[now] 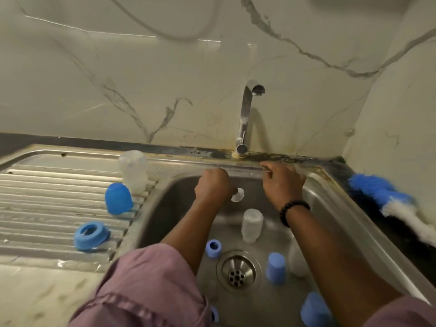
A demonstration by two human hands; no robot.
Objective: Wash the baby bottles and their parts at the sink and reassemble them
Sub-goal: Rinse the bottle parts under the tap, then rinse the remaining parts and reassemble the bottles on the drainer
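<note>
My left hand [213, 187] is over the back of the steel sink [165, 208], gripping a clear teat [237, 194] that pokes out to its right. My right hand [283, 182] is a curled fist by the sink's back rim, with nothing visible in it. Lying in the basin are a clear bottle [252, 225], a blue ring [213, 249], a blue cap [275, 267] and another blue cap [313, 310]. A second clear bottle [296, 258] is partly hidden by my right arm. A clear bottle [132, 171], blue cap [118, 198] and blue ring [90, 236] stand on the drainboard.
The tap [246, 119] rises behind the sink with no water running. The drain [238, 271] sits in the middle of the basin. A blue and white bottle brush [389, 199] lies on the dark counter at the right. The ribbed drainboard [47, 197] stretches left.
</note>
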